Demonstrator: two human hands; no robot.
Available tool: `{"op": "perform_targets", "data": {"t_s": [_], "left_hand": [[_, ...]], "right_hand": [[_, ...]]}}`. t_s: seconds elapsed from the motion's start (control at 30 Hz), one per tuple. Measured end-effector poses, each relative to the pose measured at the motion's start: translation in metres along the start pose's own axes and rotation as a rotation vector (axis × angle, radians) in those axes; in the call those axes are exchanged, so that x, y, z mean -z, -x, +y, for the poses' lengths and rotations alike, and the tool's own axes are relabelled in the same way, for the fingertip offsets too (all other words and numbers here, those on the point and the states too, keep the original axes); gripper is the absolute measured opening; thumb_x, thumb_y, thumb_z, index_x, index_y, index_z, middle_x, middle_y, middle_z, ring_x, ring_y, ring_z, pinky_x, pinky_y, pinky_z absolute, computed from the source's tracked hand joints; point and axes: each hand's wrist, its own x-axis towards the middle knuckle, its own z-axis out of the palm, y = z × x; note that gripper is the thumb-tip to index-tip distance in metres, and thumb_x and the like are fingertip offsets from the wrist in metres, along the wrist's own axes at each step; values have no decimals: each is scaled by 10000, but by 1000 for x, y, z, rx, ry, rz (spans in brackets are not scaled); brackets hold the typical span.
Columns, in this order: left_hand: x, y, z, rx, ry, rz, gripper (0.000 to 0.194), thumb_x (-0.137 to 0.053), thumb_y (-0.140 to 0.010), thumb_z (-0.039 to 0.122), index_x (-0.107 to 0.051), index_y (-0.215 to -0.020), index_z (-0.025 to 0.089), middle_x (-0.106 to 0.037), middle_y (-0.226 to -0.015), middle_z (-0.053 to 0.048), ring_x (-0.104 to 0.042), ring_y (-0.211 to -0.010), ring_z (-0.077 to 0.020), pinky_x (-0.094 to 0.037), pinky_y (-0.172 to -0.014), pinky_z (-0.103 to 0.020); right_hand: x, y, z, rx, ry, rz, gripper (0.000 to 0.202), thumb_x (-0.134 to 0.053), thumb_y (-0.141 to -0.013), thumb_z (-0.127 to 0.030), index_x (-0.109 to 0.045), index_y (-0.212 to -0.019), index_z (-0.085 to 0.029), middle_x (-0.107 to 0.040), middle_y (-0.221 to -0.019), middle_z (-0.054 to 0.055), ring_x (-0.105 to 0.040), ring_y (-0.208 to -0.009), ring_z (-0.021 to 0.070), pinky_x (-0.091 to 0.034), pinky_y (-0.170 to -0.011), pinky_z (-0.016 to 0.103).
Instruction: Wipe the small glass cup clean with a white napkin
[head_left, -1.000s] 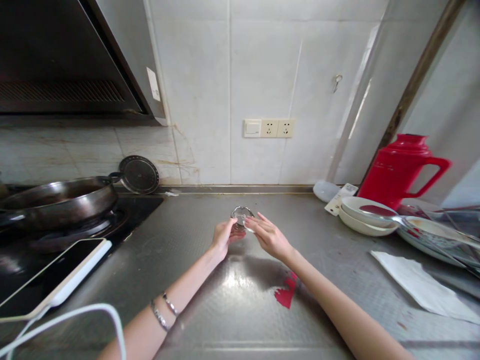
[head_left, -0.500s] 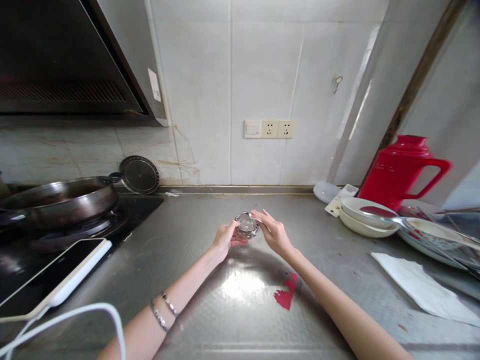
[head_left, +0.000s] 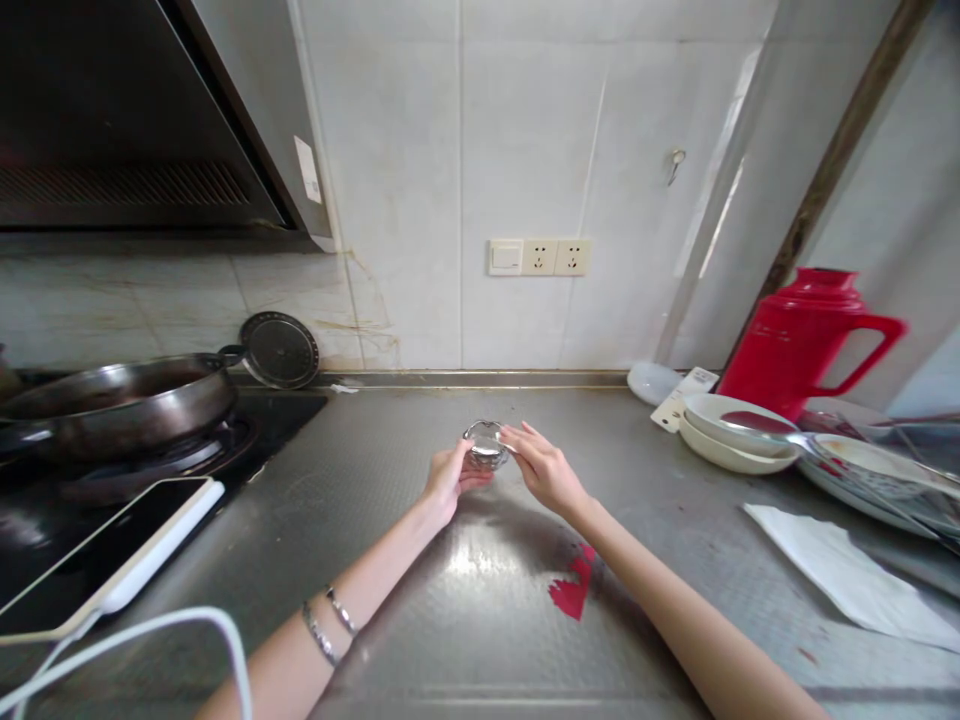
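Note:
A small clear glass bowl [head_left: 486,450] with a scalloped rim is held a little above the steel worktop [head_left: 360,450], its mouth tilted toward me. My left hand [head_left: 448,474] grips its left side, thumb at the rim and fingers underneath. On the opposite side, my right hand [head_left: 546,468] is closed at the rim, its fingers close together and the thumb below them. The right fingertips partly hide that edge. Nearer me on the worktop lies a torn red patch [head_left: 573,584].
At left, a steel pan [head_left: 120,400] stands on the black stove, with a phone [head_left: 105,550] and white cable [head_left: 172,615] nearer me. At right are a red thermos [head_left: 795,340], stacked white bowls [head_left: 735,450], plates and utensils, and a white napkin [head_left: 840,570].
The glass bowl has shifted slightly left and its mouth has tipped a little more upward. Both hands stay on it, moving only slightly.

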Motion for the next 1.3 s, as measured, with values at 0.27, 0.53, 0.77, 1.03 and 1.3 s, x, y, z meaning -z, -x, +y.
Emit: {"op": "perform_targets", "data": {"t_s": [0.27,0.53,0.77,1.03,1.3], "left_hand": [[-1,3,1,-66,66,45,220,-598,-783,272,-677,-756,68,-712,-666,-109,-674,-548,-166,-565,-574,-262],[-4,6,-1,-98,87,50,209,-654,-752,288,-677,-771,81,-710,-702,-101,-676,-581,-168,-561,-594,-265],[-9,12,-2,-117,123,48,133,-663,-719,243,-691,-747,116,-697,-689,-51,-630,-558,-119,-536,-553,-220],[-5,9,2,-82,124,70,174,-645,-736,270,-674,-693,103,-699,-652,-77,-635,-513,-132,-549,-527,-241],[1,0,8,-38,50,34,246,-575,-780,284,-661,-740,57,-715,-669,-136,-687,-549,-197,-559,-529,-264]], "right_hand": [[-8,0,-16,143,103,-12,359,-381,-932,-93,-518,-1254,-173,-654,-1182,137,-579,-1169,212,-435,-1048,492],[-18,2,-20,93,83,62,416,-356,-916,-49,-485,-1293,-171,-694,-1093,126,-613,-1121,204,-407,-1063,504],[-19,-1,-25,206,160,-56,515,-350,-896,-15,-385,-1389,-159,-593,-1274,149,-504,-1250,219,-389,-1076,501],[-1,-1,-9,328,237,-136,453,-325,-931,-44,-443,-1352,-162,-587,-1288,121,-468,-1280,208,-370,-1095,491],[10,1,8,111,87,-45,368,-335,-940,-100,-560,-1214,-198,-623,-1245,99,-529,-1227,202,-383,-1072,473]]}}
